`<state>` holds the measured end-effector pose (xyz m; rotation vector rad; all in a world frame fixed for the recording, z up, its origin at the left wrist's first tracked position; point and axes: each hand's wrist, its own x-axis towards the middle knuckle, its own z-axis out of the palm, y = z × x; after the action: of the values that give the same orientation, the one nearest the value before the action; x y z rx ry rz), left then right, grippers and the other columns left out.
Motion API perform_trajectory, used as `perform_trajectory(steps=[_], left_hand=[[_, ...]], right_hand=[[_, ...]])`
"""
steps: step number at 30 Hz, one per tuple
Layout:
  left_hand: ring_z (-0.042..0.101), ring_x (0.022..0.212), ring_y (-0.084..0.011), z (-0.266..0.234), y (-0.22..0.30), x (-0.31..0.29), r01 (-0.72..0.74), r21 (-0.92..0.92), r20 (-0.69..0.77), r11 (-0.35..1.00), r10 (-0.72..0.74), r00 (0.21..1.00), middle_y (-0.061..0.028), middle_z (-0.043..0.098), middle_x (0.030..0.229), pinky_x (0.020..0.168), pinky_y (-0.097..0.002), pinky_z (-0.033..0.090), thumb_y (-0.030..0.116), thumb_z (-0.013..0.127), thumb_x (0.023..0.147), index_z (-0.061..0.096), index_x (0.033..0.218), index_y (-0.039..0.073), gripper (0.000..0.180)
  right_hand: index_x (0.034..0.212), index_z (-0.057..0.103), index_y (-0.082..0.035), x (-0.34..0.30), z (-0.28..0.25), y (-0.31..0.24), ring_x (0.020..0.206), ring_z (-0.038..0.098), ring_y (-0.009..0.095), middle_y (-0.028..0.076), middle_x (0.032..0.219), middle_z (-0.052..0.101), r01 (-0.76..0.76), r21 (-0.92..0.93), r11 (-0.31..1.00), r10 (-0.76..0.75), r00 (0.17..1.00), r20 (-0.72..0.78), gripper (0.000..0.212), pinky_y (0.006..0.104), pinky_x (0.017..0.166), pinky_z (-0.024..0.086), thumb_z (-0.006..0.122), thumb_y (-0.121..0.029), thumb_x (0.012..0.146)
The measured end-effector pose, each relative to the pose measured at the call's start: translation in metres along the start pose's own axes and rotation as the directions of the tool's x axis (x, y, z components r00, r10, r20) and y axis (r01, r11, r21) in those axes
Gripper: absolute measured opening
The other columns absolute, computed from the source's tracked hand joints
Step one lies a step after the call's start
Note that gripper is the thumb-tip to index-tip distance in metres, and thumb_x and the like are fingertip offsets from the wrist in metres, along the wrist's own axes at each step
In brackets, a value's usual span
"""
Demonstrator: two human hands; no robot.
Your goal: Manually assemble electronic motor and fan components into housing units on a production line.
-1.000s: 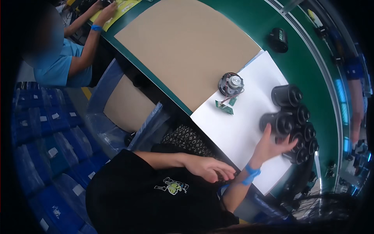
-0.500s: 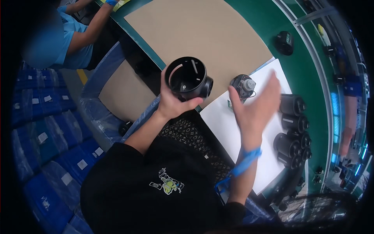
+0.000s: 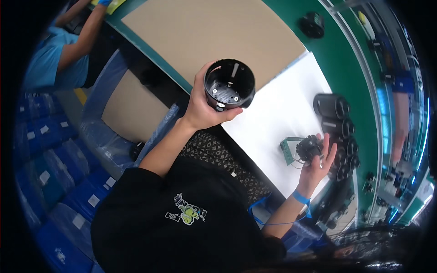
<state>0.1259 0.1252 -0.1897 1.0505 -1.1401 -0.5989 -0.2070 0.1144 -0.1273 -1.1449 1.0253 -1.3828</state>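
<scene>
My left hand [image 3: 202, 102] grips a round black plastic housing [image 3: 249, 93] from its left side, thumb along the near side. The housing's open mouth faces up, showing small screws and slots on its inner floor. Over the white sheet [image 3: 268, 123], my right hand [image 3: 317, 169] has its thumb and fingers around a small black mechanism [image 3: 309, 148], with some fingertips sticking up past it. A green circuit board [image 3: 287, 151] hangs beside the mechanism, joined by thin wires. The fingers' exact contact is partly hidden. A blue strap [image 3: 301, 197] circles my right wrist.
Several black cylindrical housings [image 3: 331, 106] stand along the right of the sheet. Another black housing [image 3: 312, 25] sits on the green table [image 3: 291, 13] farther back, past the tan board [image 3: 214, 32]. A co-worker in a blue shirt [image 3: 73, 50] is at the far left, above blue wrapped bins [image 3: 68, 168].
My right hand has moved nearer along the sheet, and the mechanism with its board has come along, turned over. The left hand has tilted the housing so its inner floor shows. The view has shifted.
</scene>
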Motion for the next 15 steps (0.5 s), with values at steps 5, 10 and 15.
perform_trajectory(steps=[5,10,15], left_hand=[[0.054,0.119,-0.0265,0.049,0.019,0.018,-0.172,-0.001,0.331,0.985,0.163,0.929,-0.0158,0.050,0.131,0.100,-0.0385,0.046,0.012,0.090,0.059,0.027,0.144,0.003,0.106],[0.055,0.114,-0.0352,0.096,0.026,0.024,-0.222,0.027,0.440,0.975,0.188,0.878,-0.0171,0.050,0.129,0.096,-0.0400,0.049,0.019,0.088,0.061,0.035,0.140,0.011,0.096],[0.058,0.110,-0.0344,0.109,-0.007,0.005,-0.251,0.075,0.444,0.965,0.193,0.875,-0.0168,0.051,0.126,0.094,-0.0391,0.050,0.019,0.088,0.060,0.033,0.141,0.010,0.098]], right_hand=[[0.150,0.015,0.000,-0.054,-0.042,0.007,0.140,0.035,0.034,0.021,0.151,0.034,-0.001,-0.490,0.872,-0.084,0.985,-0.152,0.077,0.0444,0.115,0.023,0.059,-0.002,0.088],[0.132,0.048,0.001,-0.100,-0.042,-0.010,0.124,0.049,0.033,0.018,0.134,0.049,0.074,-0.957,0.279,-0.493,0.867,-0.076,0.051,0.0458,0.103,0.039,0.059,0.005,0.082],[0.097,0.070,-0.006,-0.051,0.004,-0.046,0.099,0.058,0.029,0.008,0.102,0.064,0.423,-0.904,0.061,-0.272,0.879,0.393,0.030,0.0389,0.084,0.046,0.069,0.005,0.070]])
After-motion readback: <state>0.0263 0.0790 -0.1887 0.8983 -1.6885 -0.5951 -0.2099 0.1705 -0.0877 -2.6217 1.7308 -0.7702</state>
